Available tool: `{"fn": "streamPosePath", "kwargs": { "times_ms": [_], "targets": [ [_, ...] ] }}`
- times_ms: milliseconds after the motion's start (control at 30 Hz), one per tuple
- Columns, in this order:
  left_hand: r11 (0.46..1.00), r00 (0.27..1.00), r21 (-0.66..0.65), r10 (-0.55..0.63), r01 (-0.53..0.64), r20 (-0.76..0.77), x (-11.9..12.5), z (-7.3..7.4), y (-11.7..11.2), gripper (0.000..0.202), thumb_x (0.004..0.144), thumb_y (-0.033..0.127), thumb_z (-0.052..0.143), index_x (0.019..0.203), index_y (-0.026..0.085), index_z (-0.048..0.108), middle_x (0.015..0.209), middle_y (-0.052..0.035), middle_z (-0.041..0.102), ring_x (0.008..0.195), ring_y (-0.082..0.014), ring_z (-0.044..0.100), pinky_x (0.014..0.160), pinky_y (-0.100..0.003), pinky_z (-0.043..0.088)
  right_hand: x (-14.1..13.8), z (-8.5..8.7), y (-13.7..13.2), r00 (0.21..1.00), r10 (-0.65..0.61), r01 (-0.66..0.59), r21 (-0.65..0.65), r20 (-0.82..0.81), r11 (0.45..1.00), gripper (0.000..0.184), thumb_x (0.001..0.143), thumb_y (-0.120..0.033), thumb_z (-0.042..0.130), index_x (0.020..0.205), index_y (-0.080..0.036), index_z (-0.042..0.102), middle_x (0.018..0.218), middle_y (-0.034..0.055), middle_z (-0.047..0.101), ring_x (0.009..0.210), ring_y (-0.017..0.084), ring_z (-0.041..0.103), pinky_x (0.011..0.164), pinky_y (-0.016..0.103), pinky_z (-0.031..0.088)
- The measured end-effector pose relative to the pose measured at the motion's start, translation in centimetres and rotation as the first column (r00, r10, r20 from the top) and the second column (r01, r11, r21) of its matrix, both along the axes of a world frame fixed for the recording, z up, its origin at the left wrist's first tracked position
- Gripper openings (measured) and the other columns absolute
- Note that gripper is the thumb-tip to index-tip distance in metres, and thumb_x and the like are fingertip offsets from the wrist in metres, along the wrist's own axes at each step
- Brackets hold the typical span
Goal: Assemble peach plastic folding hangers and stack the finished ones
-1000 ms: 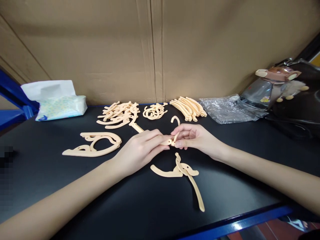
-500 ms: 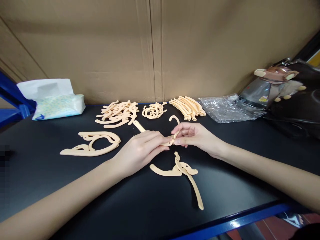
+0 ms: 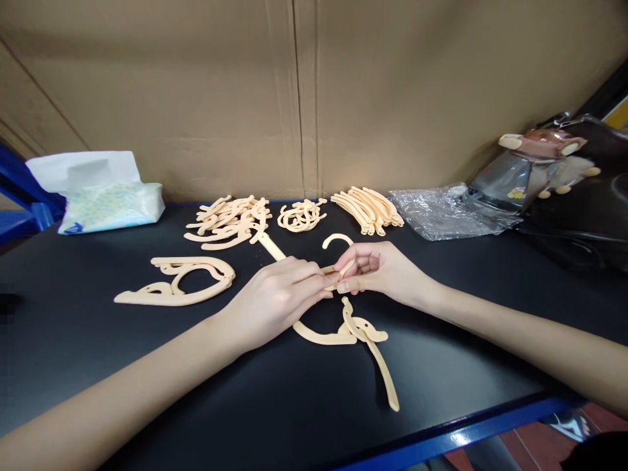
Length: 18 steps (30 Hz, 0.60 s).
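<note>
My left hand [image 3: 277, 297] is closed round a long beige plastic arm piece [image 3: 269, 246] that sticks out behind it towards the piles. My right hand [image 3: 375, 268] pinches a beige hook piece [image 3: 336, 241] against the end of that arm, fingertips of both hands meeting above the black table [image 3: 73, 353]. Just in front of the hands lies a loosely joined beige hanger [image 3: 360, 337], flat on the table.
An assembled beige hanger [image 3: 179, 281] lies to the left. Three piles of beige parts sit at the back: arm pieces [image 3: 230, 222], hooks [image 3: 301, 216], straight bars [image 3: 367, 209]. A tissue pack [image 3: 105, 199], a clear plastic bag [image 3: 441, 212] and a black bag with a toy [image 3: 564, 176] stand along the cardboard wall.
The hook in my right hand has turned and tipped leftwards. Both hands have stayed together at the same spot.
</note>
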<state>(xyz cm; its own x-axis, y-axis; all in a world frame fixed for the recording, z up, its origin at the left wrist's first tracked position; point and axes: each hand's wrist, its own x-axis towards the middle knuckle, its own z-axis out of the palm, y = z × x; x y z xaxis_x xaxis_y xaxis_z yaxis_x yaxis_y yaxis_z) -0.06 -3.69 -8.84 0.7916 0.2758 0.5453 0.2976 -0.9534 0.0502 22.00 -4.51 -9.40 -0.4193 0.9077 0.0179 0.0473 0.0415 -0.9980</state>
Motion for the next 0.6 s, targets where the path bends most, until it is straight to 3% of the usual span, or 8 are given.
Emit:
{"fn": "streamPosePath", "kwargs": {
  "times_ms": [167, 333, 467, 533, 600],
  "targets": [
    [0.997, 0.997, 0.009, 0.078, -0.079, 0.01, 0.3, 0.1, -0.1, 0.019, 0.098, 0.017, 0.049, 0.108, 0.011, 0.063, 0.091, -0.0064, 0.069, 0.079, -0.0184, 0.064, 0.069, -0.03, 0.047, 0.0, 0.4, -0.2, 1.0, 0.019, -0.02, 0.085, 0.002, 0.996, 0.03, 0.068, -0.021, 0.081, 0.093, -0.017, 0.066, 0.076, -0.0015, 0.072, 0.071, 0.013, 0.069, 0.071, 0.026, 0.056],
    [0.952, 0.95, -0.08, 0.303, -0.297, 0.08, -0.1, 0.6, -0.2, 0.016, 0.097, 0.024, 0.052, 0.105, 0.015, 0.062, 0.093, -0.0025, 0.068, 0.079, -0.0168, 0.065, 0.068, -0.027, 0.047, 0.7, 1.6, -0.7, 0.988, -0.085, 0.04, 0.318, 0.129, 0.947, 0.032, 0.085, -0.032, 0.068, 0.113, -0.018, 0.06, 0.086, 0.0018, 0.073, 0.077, 0.016, 0.07, 0.078, 0.031, 0.055],
    [0.872, 0.874, -0.162, 0.478, -0.462, 0.084, -0.6, 1.1, 0.0, 0.017, 0.095, 0.027, 0.056, 0.11, 0.02, 0.062, 0.1, -0.0001, 0.067, 0.084, -0.0169, 0.066, 0.069, -0.027, 0.046, 2.2, 2.5, -0.2, 0.912, -0.273, 0.045, 0.584, 0.308, 0.81, 0.021, 0.091, -0.032, 0.059, 0.107, -0.018, 0.063, 0.08, 0.0015, 0.071, 0.07, 0.015, 0.067, 0.071, 0.029, 0.053],
    [0.853, 0.853, -0.15, 0.515, -0.5, 0.086, -0.8, 1.4, 0.1, 0.019, 0.095, 0.026, 0.055, 0.112, 0.02, 0.062, 0.102, -0.0018, 0.067, 0.085, -0.0188, 0.065, 0.069, -0.028, 0.045, 3.0, 2.8, 0.2, 0.811, -0.351, -0.084, 0.688, 0.467, 0.721, 0.017, 0.092, -0.03, 0.059, 0.101, -0.018, 0.066, 0.087, 0.0032, 0.072, 0.078, 0.017, 0.067, 0.073, 0.03, 0.052],
    [0.846, 0.846, -0.162, 0.525, -0.508, 0.094, -0.8, 1.7, 0.0, 0.021, 0.095, 0.026, 0.053, 0.113, 0.019, 0.062, 0.104, -0.0037, 0.066, 0.088, -0.0204, 0.065, 0.07, -0.03, 0.046, 3.7, 2.9, 0.7, 0.689, -0.388, -0.244, 0.7, 0.613, 0.671, 0.019, 0.092, -0.031, 0.06, 0.103, -0.019, 0.069, 0.1, 0.0051, 0.07, 0.092, 0.02, 0.066, 0.082, 0.034, 0.051]
  ]
}}
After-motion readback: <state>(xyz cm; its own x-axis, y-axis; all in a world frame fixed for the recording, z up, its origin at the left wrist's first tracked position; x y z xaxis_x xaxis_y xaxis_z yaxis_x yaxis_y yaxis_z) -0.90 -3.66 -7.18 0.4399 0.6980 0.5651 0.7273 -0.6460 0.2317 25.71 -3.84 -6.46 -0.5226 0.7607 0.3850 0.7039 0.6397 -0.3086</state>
